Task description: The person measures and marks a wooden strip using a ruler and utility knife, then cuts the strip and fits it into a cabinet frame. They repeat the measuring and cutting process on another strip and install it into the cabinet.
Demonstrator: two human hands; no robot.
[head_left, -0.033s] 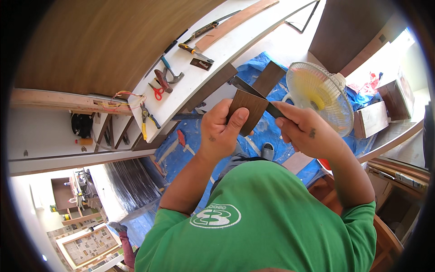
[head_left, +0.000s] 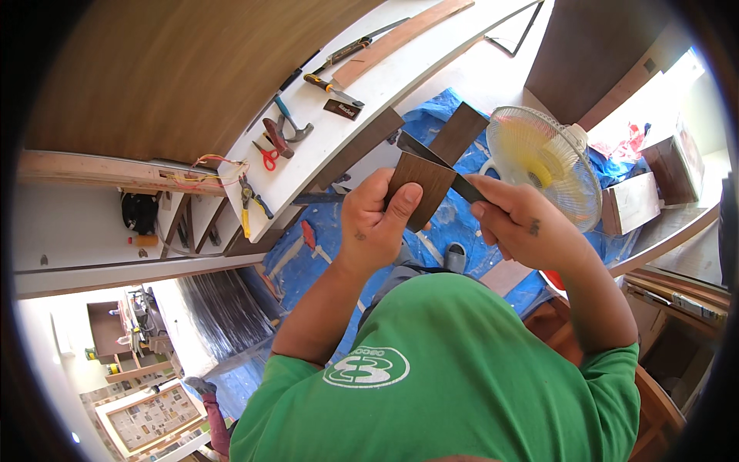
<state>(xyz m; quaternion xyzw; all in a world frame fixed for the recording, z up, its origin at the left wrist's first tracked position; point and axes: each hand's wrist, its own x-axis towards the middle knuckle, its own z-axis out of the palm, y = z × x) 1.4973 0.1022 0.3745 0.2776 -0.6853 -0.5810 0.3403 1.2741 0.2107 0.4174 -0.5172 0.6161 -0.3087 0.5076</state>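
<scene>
**Two hands, one small dark panel, above a tool-strewn tabletop**

A person in a green shirt holds a small dark brown rectangular piece of wood veneer up in front of the chest. The left hand has its fingers closed around the piece's lower edge, thumb pressed flat on its face. The right hand pinches a thin dark flat blade-like tool laid across the piece's upper right corner; most of its handle is hidden inside the curled fingers, so what kind of tool it is cannot be made out. Behind them a white tabletop carries red-handled scissors, yellow-handled pliers, a hammer and a long pale wooden strip. A white and yellow electric fan stands on blue plastic sheeting on the floor. An open wooden box sits beside the fan; its contents are too washed out to tell.
</scene>
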